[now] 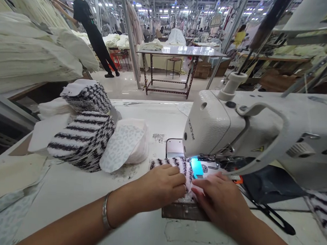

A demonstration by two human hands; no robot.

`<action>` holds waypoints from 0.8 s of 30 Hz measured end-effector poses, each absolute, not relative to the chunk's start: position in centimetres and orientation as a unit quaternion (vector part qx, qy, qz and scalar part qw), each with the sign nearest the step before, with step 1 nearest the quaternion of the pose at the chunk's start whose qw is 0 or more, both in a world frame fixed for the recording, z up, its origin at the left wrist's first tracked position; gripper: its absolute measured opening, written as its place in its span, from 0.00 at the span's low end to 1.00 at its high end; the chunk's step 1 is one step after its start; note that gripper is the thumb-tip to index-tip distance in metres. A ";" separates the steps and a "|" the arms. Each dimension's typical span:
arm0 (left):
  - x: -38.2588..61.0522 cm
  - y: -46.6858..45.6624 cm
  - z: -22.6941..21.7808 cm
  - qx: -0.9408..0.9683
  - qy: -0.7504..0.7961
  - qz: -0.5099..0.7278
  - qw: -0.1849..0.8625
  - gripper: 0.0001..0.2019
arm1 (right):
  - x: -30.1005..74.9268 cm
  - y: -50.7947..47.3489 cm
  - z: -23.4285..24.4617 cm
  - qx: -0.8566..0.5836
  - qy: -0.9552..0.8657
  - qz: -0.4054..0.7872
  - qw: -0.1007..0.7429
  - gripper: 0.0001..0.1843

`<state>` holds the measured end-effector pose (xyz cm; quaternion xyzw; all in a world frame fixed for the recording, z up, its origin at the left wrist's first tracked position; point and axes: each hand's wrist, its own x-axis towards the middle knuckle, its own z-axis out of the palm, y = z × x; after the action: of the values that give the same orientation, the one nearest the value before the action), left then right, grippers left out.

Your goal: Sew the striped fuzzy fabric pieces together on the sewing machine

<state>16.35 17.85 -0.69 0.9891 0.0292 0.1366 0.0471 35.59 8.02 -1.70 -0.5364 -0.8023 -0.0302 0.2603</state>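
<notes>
Head view: striped fabric lies beneath the left fingers.

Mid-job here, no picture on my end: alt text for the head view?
The left hand rests on striped cloth at a white sewing machine, the right hand at the cloth's edge. Left of them, striped stacks stand on a white worktop beside a pale spotted piece.

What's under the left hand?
Under the left hand: dark-and-white striped cloth, visible along the hand's far side. The stretch directly beneath the hand is covered, so can't be seen.
</notes>
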 end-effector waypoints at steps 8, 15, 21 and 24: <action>16.4 18.2 -1.0 0.968 0.054 0.205 0.138 0.10 | 35.0 8.7 -2.1 -0.492 -0.831 -0.044 0.255 0.11; 17.0 18.7 0.0 0.987 0.050 0.132 0.082 0.08 | 34.1 8.4 -1.8 -0.495 -0.831 -0.046 0.250 0.15; 16.8 18.8 0.4 0.990 0.053 0.115 0.057 0.09 | 34.4 8.2 -2.1 -0.505 -0.824 -0.037 0.256 0.15; 16.9 18.9 0.0 0.987 0.068 0.126 0.069 0.08 | 34.7 8.3 -2.1 -0.511 -0.821 -0.033 0.254 0.13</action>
<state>16.89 18.85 0.02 0.9874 0.0676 0.1256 0.0691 34.74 8.30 -2.08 -0.5109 -0.8205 -0.0331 0.2543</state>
